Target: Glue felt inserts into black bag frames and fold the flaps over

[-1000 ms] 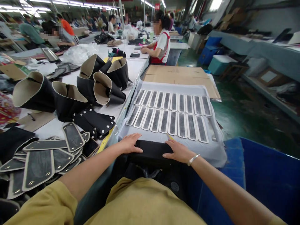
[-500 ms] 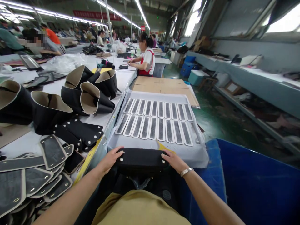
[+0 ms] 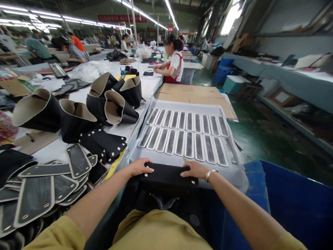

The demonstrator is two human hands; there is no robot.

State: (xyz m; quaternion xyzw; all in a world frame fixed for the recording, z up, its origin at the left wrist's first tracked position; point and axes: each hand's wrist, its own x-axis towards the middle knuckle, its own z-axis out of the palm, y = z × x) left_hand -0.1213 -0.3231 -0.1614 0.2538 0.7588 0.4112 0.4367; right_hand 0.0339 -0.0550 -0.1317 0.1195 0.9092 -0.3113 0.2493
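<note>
A black bag piece (image 3: 166,175) with a long flat top lies across in front of my body. Small white tabs show near its two ends. My left hand (image 3: 140,167) grips its left end, thumb on the top face and fingers curled at the far edge. At the right part, my right hand (image 3: 196,170) has its fingers bent down onto the top face, inward of the right tab; a silver bracelet is on that wrist. The underside of the piece is hidden. Just beyond it, grey strips with white borders (image 3: 179,142) lie in two rows on a cloth-covered surface (image 3: 156,158).
Left on the table are open black bag bodies (image 3: 75,118), tabbed black panels (image 3: 101,142) and a heap of grey panels with pale edging (image 3: 35,194). A blue bin (image 3: 293,198) stands at right. Flat cardboard (image 3: 189,91) lies ahead, near a seated co-worker (image 3: 175,62).
My view has turned slightly left, so the scene sits further right. My right hand has slid inward along the bag piece, leaving its right tab uncovered. The left hand lies further over the top.
</note>
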